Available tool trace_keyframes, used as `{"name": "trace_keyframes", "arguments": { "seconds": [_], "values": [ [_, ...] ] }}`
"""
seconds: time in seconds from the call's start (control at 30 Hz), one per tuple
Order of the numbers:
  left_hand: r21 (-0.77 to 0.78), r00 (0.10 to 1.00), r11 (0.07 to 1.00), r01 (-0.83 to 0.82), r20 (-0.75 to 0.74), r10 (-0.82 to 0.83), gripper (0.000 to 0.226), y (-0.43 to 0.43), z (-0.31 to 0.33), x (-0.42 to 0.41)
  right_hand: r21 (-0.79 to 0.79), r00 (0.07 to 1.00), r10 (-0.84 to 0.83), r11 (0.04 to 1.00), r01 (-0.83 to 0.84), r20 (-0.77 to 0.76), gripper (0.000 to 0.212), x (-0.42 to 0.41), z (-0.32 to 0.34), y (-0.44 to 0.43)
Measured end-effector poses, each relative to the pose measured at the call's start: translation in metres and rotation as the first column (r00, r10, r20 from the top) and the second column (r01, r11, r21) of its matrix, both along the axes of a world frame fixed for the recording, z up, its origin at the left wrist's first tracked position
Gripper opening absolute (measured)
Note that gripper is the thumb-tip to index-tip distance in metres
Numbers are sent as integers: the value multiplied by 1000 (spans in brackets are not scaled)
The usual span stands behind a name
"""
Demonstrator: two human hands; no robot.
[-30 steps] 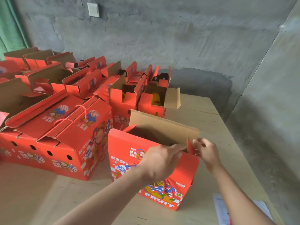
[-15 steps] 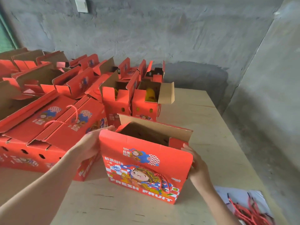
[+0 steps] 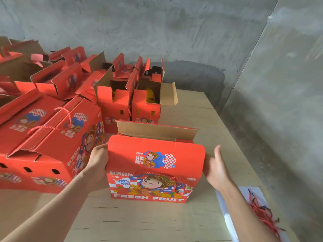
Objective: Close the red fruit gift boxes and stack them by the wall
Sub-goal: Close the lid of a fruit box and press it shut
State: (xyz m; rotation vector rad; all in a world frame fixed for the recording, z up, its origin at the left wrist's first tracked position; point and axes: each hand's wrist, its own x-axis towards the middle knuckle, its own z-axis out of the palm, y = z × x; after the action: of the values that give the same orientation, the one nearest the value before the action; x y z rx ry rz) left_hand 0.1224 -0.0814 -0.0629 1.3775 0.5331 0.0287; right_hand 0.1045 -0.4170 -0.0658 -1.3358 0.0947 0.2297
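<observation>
Now my left hand (image 3: pixel 97 159) has crossed to the left end of the gift box (image 3: pixel 155 170), just right of the closed box (image 3: pixel 52 142), its grip hidden from me, my right hand (image 3: pixel 215 170) spread flat opposite, so I reckon the long flaps (image 3: pixel 157 132) come next.

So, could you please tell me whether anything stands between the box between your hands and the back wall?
Yes. Directly behind the front box stand an open box and its open neighbour, between it and the wall. To their right, nothing visible blocks the table up to the wall.
</observation>
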Motion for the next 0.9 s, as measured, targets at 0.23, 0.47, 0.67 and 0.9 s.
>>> {"name": "trace_keyframes", "arguments": {
  "seconds": [0.23, 0.47, 0.67, 0.9],
  "values": [
    [96, 978, 994, 47, 199, -65, 52, 2, -3, 0, -313, 991, 50, 950, -7, 128, 71, -13, 2, 14],
    [426, 863, 899, -104, 488, -131, 29, -7, -8, -14, -682, 857, -13, 600, 419, 514, 40, -9, -8, 43],
    [834, 861, 526, -165, 382, -336, 12, -6, -11, -6, -728, 772, 30, 360, 584, 635, 21, -4, -14, 47],
    [887, 845, 412, -207, 374, -382, 29, -7, -4, -8, -679, 704, 77, 359, 641, 706, 37, -5, -9, 50]
  ]
}}
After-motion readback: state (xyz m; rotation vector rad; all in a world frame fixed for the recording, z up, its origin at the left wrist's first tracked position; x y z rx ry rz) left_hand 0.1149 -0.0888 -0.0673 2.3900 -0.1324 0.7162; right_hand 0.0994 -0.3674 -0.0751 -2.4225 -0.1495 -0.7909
